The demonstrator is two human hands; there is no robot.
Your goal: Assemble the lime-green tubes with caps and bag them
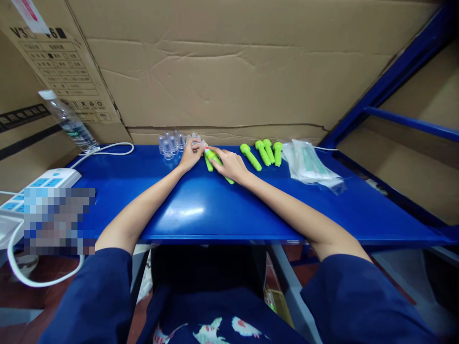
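My left hand (191, 154) is closed, its fingertips pinching a small clear plastic cap (203, 144). Against that cap sits the upper end of a bright green ribbed handle (228, 180), which shows a bit of white and red there. My right hand (231, 165) wraps over this handle and hides much of its length. Between the two hands, another green handle (209, 165) lies on the table, partly covered. Just left of my left hand stand several clear plastic caps (168, 147) in a cluster.
Several green handles (251, 157) lie right of my hands on the blue table (222, 215). Farther right is a clear plastic bag (310, 165). A water bottle (73, 124) and a white power strip (57, 180) with cable are at left. Cardboard (229, 71) walls the back.
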